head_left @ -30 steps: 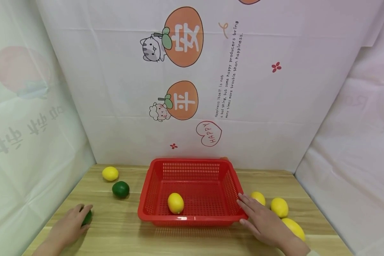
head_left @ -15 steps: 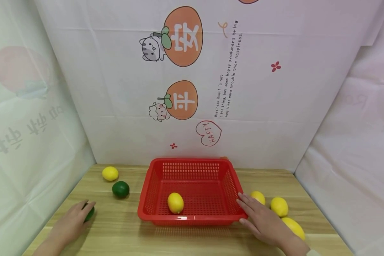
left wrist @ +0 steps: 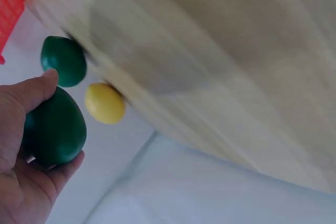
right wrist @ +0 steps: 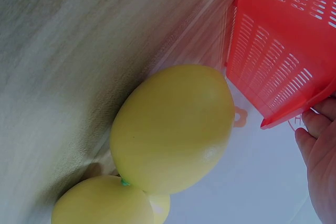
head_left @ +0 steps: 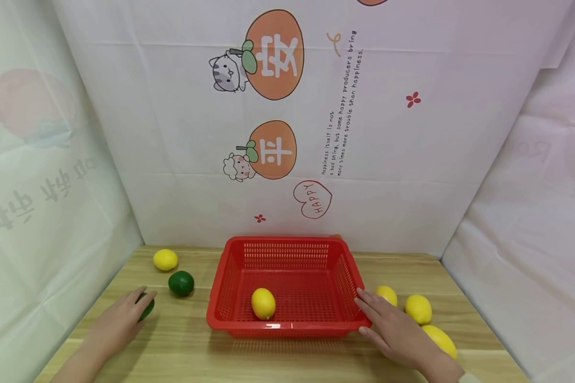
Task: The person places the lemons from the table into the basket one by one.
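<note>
My left hand [head_left: 117,322] holds a dark green lime [left wrist: 58,129] between thumb and fingers, over the left part of the table; the hand covers much of the fruit in the head view. A second dark green lime [head_left: 181,283] lies just beyond it, with a yellow lemon [head_left: 165,260] farther back. In the middle stands a red plastic basket [head_left: 287,325] with one lemon [head_left: 263,304] inside. My right hand [head_left: 395,332] rests with extended fingers on the basket's right rim, near its front corner.
Right of the basket, several lemons lie on the wooden table [head_left: 287,361]: one lemon [head_left: 387,296] by my fingers, another lemon [head_left: 418,310], and a larger-looking lemon [head_left: 441,342] partly behind my right wrist. A printed white cloth [head_left: 388,202] hangs behind; cloths also enclose both sides.
My left hand has moved forward and to the right with the lime in its grip, closer to the second lime. The right hand and the basket have stayed put.
</note>
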Available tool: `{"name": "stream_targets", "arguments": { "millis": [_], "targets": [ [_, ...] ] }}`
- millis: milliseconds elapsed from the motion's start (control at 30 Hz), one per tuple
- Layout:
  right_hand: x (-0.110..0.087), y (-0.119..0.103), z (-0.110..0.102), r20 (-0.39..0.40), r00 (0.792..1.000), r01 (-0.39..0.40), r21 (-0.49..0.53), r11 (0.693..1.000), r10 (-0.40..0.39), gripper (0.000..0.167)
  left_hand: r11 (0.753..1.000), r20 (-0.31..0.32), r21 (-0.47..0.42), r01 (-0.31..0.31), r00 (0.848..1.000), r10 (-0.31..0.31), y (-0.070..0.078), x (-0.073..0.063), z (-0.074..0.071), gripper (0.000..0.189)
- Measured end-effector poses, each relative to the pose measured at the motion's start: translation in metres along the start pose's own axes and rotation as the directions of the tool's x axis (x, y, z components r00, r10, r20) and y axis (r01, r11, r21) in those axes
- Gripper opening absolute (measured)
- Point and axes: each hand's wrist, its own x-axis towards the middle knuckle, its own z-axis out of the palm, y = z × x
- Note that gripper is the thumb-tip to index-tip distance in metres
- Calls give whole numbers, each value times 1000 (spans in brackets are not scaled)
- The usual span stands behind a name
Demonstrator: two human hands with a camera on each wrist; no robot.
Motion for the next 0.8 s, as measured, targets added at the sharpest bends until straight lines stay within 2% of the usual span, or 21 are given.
{"name": "stream_targets", "arguments": {
  "millis": [133, 400, 500, 633, 700, 800],
  "targets": [
    [0, 0, 0, -3, 1000, -1, -1, 1000, 1, 67, 1000, -5, 10, -26, 1000, 26, 7, 11, -8, 68],
    [-1, -1, 0, -13, 1000, 7, 9, 1000, -7, 66, 992, -94, 44, -122, 988, 125, 22, 31, -20, 74],
    [-1, -1, 0, -19, 1000, 6, 9, 1000, -5, 65, 984, -132, 59, -169, 976, 176, 29, 39, -22, 75],
    [-1, -2, 0, -41, 999, 15, 0, 1000, -15, 63, 970, -188, 76, -231, 952, 241, 39, 48, -24, 76],
    [-1, -1, 0, -52, 998, 20, -4, 1000, -21, 62, 964, -203, 85, -252, 943, 264, 43, 51, -25, 76],
    [-1, -2, 1, -46, 999, 17, -2, 1000, -17, 62, 959, -202, 93, -268, 938, 282, 48, 56, -25, 75]
  ]
}}
